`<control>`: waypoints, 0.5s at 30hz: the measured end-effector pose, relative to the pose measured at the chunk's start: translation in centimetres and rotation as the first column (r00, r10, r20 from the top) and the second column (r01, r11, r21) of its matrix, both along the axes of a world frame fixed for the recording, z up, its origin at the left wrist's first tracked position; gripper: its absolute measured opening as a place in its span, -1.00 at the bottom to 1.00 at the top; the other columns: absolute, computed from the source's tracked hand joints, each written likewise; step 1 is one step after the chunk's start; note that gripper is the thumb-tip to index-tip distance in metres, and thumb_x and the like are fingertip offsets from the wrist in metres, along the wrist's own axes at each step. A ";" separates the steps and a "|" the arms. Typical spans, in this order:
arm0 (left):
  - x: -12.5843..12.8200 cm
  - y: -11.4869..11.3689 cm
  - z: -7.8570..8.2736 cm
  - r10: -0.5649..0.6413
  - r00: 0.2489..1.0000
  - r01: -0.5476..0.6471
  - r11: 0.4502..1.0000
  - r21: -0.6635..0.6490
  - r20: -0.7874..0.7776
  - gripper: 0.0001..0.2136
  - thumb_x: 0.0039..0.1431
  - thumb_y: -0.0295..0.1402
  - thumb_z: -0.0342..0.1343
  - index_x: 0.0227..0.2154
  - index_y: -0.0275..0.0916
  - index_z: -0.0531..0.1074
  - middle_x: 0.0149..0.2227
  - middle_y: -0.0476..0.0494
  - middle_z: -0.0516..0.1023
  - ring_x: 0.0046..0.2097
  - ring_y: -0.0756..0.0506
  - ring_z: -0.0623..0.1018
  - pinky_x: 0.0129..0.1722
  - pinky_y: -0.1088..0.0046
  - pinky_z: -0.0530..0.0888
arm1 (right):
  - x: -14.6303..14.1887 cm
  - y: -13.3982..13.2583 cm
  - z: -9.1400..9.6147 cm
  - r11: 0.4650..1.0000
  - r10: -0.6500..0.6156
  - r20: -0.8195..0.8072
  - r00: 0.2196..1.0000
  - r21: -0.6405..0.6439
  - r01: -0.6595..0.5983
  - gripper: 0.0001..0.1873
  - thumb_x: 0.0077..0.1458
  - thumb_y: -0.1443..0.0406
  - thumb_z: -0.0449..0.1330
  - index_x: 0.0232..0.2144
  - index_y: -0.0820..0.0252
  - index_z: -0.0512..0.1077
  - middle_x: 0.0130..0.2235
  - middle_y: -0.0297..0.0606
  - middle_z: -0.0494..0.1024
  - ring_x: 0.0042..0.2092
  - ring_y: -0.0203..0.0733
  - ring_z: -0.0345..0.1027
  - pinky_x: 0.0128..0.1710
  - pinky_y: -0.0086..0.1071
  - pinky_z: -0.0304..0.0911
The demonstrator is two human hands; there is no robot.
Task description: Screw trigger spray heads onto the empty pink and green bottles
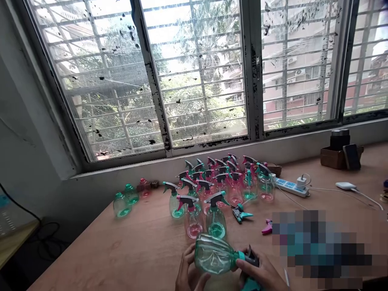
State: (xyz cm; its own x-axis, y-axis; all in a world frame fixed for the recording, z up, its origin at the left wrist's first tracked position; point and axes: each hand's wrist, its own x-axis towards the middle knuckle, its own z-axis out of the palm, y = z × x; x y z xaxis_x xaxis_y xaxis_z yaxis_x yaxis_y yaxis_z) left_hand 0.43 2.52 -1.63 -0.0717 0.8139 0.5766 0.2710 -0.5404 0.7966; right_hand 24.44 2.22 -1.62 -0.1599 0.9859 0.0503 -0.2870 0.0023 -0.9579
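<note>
A clear green spray bottle (214, 254) lies on its side in the air over the near table, its base to the left. My left hand (187, 268) is closed around the bottle's base end, fingers behind and thumb below. My right hand (265, 270) grips the black and teal spray head (251, 257) at the bottle's neck; some of its fingers are hidden. Just beyond stand a pink spray bottle (194, 226) and a green spray bottle (216, 222), both upright with heads on. A loose teal and black spray head (241, 214) lies to their right.
Several pink and green spray bottles (235, 188) crowd near the window. Headless bottles, two green (121, 205) and one pink (144, 188), stand at the left edge. A power strip (291, 187), brown box (332, 157) and phone (352, 157) are at the right. A blurred patch hides the right front.
</note>
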 end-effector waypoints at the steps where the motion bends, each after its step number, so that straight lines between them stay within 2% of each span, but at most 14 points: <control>1: 0.1 -0.1 -0.1 0.007 1.000 -0.006 0.999 0.053 -0.022 -0.57 0.11 -0.02 0.29 -0.05 -0.17 0.54 0.11 -0.31 0.55 0.22 -0.35 0.48 0.22 0.11 0.43 | 0.1 -0.1 0.2 1.000 0.006 0.000 1.000 -0.017 -0.006 -0.43 -0.13 -0.11 0.44 -0.36 0.22 0.40 -0.39 -0.19 0.69 -0.53 -0.16 0.54 -0.54 -0.44 0.30; 4: 0.2 -0.3 -0.7 0.034 0.995 -0.010 0.971 0.237 -0.098 -0.67 0.27 -0.14 0.17 0.04 -0.12 0.48 0.13 -0.29 0.53 0.20 -0.30 0.51 0.17 0.13 0.48 | 0.4 -0.8 0.9 0.988 0.077 0.006 0.997 -0.133 -0.076 -0.43 -0.10 -0.13 0.41 -0.44 0.28 0.46 -0.47 -0.17 0.67 -0.57 -0.24 0.51 -0.59 -0.53 0.24; 6: 0.3 -0.6 -1.0 0.051 0.990 -0.003 0.939 0.343 -0.134 -0.71 0.36 -0.18 0.06 0.07 -0.10 0.44 0.14 -0.29 0.53 0.17 -0.26 0.54 0.11 0.14 0.53 | 0.6 -1.3 1.4 0.956 0.131 -0.030 0.991 -0.262 -0.134 -0.44 -0.05 -0.12 0.38 -0.52 0.32 0.50 -0.55 -0.21 0.61 -0.62 -0.37 0.42 -0.64 -0.61 0.14; 8: 0.5 -1.0 -1.0 0.076 0.986 -0.009 0.914 0.407 -0.148 -0.72 0.40 -0.21 0.00 0.09 -0.06 0.40 0.14 -0.27 0.53 0.15 -0.23 0.55 0.09 0.14 0.55 | 0.8 -1.7 1.8 0.917 0.163 -0.083 0.983 -0.354 -0.182 -0.44 -0.01 -0.10 0.37 -0.60 0.34 0.51 -0.61 -0.25 0.56 -0.64 -0.46 0.33 -0.66 -0.65 0.08; 9: 0.5 -1.3 -0.9 0.081 0.986 -0.014 0.909 0.417 -0.145 -0.72 0.40 -0.23 0.00 0.11 -0.04 0.39 0.15 -0.26 0.52 0.15 -0.23 0.55 0.10 0.12 0.54 | 0.9 -1.9 1.9 0.913 0.168 -0.098 0.981 -0.360 -0.193 -0.43 0.00 -0.10 0.36 -0.61 0.33 0.51 -0.61 -0.26 0.55 -0.64 -0.47 0.32 -0.66 -0.66 0.08; 11: 0.6 -1.8 -0.2 0.047 0.993 -0.003 0.930 0.367 -0.110 -0.70 0.38 -0.21 0.03 0.12 0.00 0.39 0.20 -0.25 0.48 0.21 -0.27 0.51 0.16 0.02 0.48 | 0.9 -2.3 2.3 0.938 0.161 -0.084 0.983 -0.298 -0.179 -0.42 -0.04 -0.13 0.37 -0.55 0.32 0.52 -0.58 -0.24 0.58 -0.61 -0.41 0.38 -0.62 -0.63 0.15; 13: 0.5 -2.3 0.6 -0.063 0.998 0.066 0.982 0.176 -0.023 -0.68 0.34 -0.12 0.07 0.11 0.06 0.42 0.23 -0.21 0.47 0.26 -0.32 0.45 0.19 -0.03 0.45 | 0.8 -2.8 2.7 0.982 0.096 0.008 0.995 -0.167 -0.093 -0.41 -0.10 -0.17 0.38 -0.42 0.29 0.53 -0.51 -0.21 0.64 -0.55 -0.27 0.48 -0.54 -0.54 0.28; 15: 0.3 -2.6 1.5 -0.152 0.985 0.156 0.987 -0.048 0.083 -0.62 0.29 0.01 0.07 0.10 0.09 0.45 0.18 -0.17 0.53 0.25 -0.35 0.47 0.16 0.00 0.50 | 0.6 -3.4 3.1 0.998 -0.068 0.212 0.975 0.024 0.064 -0.44 -0.13 -0.14 0.42 -0.31 0.21 0.57 -0.41 -0.18 0.69 -0.41 -0.09 0.57 -0.40 -0.40 0.41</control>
State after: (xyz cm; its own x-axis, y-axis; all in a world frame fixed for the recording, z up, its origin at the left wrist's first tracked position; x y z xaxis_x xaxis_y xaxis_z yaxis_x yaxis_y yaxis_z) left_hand 0.75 -0.12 -0.16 0.0136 0.8485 0.5291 0.1231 -0.5265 0.8412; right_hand 25.08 -1.22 1.46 -0.1036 0.9938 0.0394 -0.0758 0.0316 -0.9966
